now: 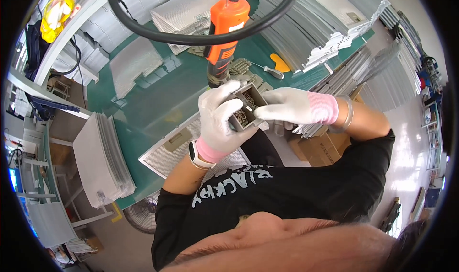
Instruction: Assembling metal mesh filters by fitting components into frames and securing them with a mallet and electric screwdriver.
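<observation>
My left hand [219, 117], in a white glove with a pink cuff, grips a small grey open box [262, 101] in front of my chest. Many small metal fasteners [243, 118] lie inside it; their exact kind is too small to tell. From the right, my gloved right hand [287, 105] reaches over the box's rim, fingertips drawn together among the fasteners. What they pinch, if anything, is hidden. Just beyond the box stands an orange and black power tool [228, 26]. A white-framed mesh panel [184, 136] lies on the table below my left hand.
On the green table [143, 100] are a screwdriver [274, 72], a yellow-orange tool [279, 63] and several grey metal parts [241, 69]. Panel stacks [103, 162] stand left and far right. A black cable [201, 37] loops overhead. A cardboard box [325, 149] sits beside my right arm.
</observation>
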The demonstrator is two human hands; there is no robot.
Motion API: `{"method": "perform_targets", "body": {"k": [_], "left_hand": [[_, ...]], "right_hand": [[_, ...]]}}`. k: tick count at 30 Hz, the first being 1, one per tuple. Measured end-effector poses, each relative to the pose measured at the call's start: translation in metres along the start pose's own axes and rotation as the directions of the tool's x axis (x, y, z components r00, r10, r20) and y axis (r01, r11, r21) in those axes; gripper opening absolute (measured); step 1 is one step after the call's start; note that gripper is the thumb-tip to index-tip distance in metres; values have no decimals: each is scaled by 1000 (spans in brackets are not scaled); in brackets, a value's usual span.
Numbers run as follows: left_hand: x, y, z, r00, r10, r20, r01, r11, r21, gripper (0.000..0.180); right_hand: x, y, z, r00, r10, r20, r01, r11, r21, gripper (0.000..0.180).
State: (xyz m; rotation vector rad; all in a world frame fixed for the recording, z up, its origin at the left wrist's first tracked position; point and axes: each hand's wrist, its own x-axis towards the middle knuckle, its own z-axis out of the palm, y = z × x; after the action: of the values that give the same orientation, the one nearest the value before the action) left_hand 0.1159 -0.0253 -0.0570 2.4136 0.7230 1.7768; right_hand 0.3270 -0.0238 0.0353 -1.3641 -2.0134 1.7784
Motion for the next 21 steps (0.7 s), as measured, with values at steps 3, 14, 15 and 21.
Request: {"method": "perform_targets", "body": {"k": [3, 14, 15, 21], "left_hand": [[-2, 2, 2, 1000, -1, -4, 1, 1000, 10, 74], [-9, 4, -2, 996, -87, -8, 86, 990, -113, 82], [-11, -1, -1, 993, -116, -26, 111, 981, -159, 83], [6, -8, -13, 992, -117, 50, 127, 927, -352, 88]], "right_hand": [[1, -6, 0, 993, 115, 41, -121, 976, 180, 42], [11, -8, 3, 986, 139, 93, -147, 985, 88, 51], [8, -13, 1, 989, 94, 112, -103, 992, 78, 54], [5, -11, 7, 992, -89, 89, 79, 991, 112, 57]]}}
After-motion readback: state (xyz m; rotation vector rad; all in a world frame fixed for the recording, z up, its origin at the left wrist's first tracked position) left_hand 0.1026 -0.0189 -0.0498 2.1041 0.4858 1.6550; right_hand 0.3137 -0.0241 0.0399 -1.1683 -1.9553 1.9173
